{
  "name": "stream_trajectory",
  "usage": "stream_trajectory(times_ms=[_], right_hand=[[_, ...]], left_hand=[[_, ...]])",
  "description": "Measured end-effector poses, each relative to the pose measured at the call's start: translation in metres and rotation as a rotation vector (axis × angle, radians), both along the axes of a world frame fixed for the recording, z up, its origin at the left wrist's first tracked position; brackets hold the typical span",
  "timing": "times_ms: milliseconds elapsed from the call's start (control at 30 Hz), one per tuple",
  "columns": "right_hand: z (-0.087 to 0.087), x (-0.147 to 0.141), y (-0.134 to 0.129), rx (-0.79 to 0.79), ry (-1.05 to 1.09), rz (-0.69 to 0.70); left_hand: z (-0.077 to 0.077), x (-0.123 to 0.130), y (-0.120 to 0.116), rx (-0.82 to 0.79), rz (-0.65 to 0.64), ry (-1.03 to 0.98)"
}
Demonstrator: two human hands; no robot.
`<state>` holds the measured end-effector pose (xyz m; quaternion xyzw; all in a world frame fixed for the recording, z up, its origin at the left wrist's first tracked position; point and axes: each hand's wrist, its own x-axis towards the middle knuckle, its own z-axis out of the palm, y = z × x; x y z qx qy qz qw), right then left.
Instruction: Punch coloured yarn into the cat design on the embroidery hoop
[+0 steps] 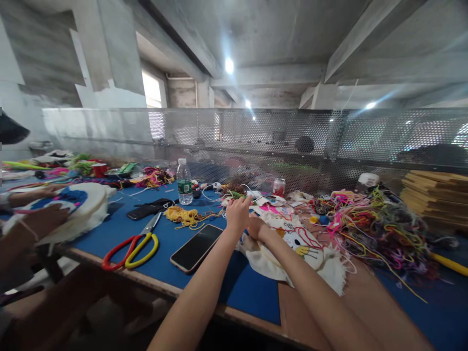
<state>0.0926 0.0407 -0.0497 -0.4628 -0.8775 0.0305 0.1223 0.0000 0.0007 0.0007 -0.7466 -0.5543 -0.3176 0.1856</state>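
My left hand point(238, 214) is over the left side of a white embroidery cloth point(332, 268), its fingers stretched forward with nothing visible in them. Just right of it, my right hand point(257, 225) is bent at the wrist beside the cloth's left edge. The left hand and wrist hide its fingers, so I cannot see whether they hold anything. The cloth bears a stitched cat-like figure with yellow and black parts and loose red thread, and its edge is frayed. A black phone point(197, 247) lies left of my left forearm.
Scissors point(141, 246) with red and yellow handles, yellow yarn point(183, 216) and a water bottle point(185, 183) are to the left. A co-worker's hand point(51, 222) is on another hooped cloth point(93, 200). Tangled yarn point(380, 226), a can point(279, 187) and a perforated metal screen point(256, 131) stand beyond.
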Motion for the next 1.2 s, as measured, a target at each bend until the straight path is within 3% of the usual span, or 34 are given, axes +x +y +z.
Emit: stream_trajectory(times_ms=[200,333,433,533,600,700,800,933,1200], right_hand=[[0.016,0.009,-0.011,0.033,0.032,-0.062],[0.043,0.059,-0.028,0.042,0.109,-0.167],[0.056,0.108,-0.049,0.165,0.306,-0.347],[0.051,0.143,-0.07,0.19,0.495,-0.408],[0.041,0.156,-0.079,0.165,0.487,-0.412],[0.028,0.162,-0.082,0.145,0.35,-0.418],[0.027,0.162,-0.078,0.162,0.318,-0.416],[0.035,0.16,-0.078,0.197,0.285,-0.347],[0.042,0.157,-0.089,0.085,0.185,-0.293]], left_hand=[[0.006,-0.001,-0.009,0.026,0.01,-0.055],[0.005,0.0,-0.01,-0.057,0.04,-0.079],[0.003,0.007,-0.01,-0.154,0.009,-0.078],[0.001,0.017,-0.012,-0.23,-0.098,-0.017],[-0.001,0.023,-0.015,-0.253,-0.194,0.077],[-0.004,0.028,-0.02,-0.277,-0.332,0.199],[-0.007,0.032,-0.023,-0.297,-0.414,0.22],[-0.011,0.038,-0.025,-0.4,-0.431,0.211],[-0.023,0.046,-0.025,-0.511,-0.488,0.158]])
